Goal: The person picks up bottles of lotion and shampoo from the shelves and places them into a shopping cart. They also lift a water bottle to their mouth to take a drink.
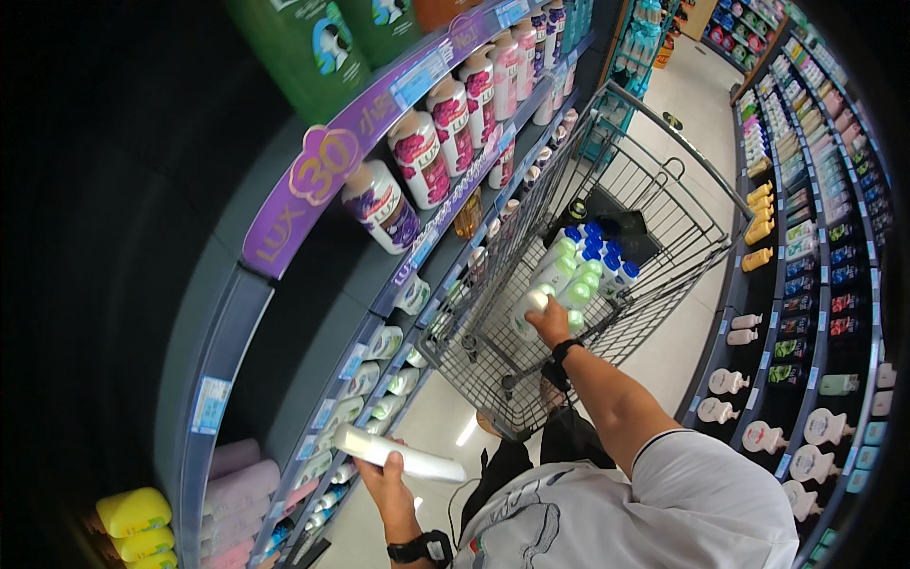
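At lower left, the left hand [384, 474] has its fingers clamped around a white bottle [398, 455], held flat. At centre, the right hand [550, 322] grips another bottle [533, 305] inside the shopping cart [664, 204], among upright bottles.

The right hand [550, 324] covers part of the white bottle [531, 308] in the cart [664, 204].

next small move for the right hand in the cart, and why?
Probably lift the right hand with the white bottle it grips. It rests on that bottle among the green- and blue-capped bottles in the cart; the left hand already holds another white bottle by the shelf.
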`<action>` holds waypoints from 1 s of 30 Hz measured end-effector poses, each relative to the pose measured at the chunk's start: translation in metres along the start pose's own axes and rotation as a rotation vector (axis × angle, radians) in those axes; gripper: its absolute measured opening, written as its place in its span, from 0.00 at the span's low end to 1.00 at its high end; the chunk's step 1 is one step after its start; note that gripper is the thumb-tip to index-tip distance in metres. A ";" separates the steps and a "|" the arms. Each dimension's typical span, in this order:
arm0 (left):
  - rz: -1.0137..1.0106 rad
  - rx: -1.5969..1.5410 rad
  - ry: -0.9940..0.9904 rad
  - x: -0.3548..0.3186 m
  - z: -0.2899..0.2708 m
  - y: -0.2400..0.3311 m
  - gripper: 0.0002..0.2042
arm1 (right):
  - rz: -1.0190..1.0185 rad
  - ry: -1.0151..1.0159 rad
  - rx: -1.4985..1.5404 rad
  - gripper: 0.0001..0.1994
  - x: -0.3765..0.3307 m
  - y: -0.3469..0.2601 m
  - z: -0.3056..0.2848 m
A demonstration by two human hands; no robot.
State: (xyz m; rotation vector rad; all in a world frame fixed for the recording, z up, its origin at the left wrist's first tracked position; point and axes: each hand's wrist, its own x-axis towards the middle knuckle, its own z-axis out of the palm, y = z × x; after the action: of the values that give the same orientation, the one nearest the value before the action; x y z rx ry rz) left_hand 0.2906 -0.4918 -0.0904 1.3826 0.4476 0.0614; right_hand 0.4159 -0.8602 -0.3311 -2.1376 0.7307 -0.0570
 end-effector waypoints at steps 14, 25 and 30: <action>0.040 0.108 0.011 -0.018 0.054 0.005 0.35 | 0.228 -0.040 0.025 0.26 -0.008 0.042 0.021; 0.132 0.052 -0.055 -0.040 0.086 0.003 0.38 | 0.237 -0.255 -0.123 0.28 0.003 0.037 -0.018; 0.151 0.053 -0.076 -0.052 0.103 0.010 0.38 | 0.324 -0.517 0.140 0.28 0.005 0.027 -0.066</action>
State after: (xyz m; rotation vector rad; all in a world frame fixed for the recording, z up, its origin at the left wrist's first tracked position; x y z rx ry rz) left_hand 0.2808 -0.6015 -0.0549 1.4643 0.2829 0.1202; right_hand 0.3876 -0.9226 -0.3099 -1.7657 0.7226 0.5788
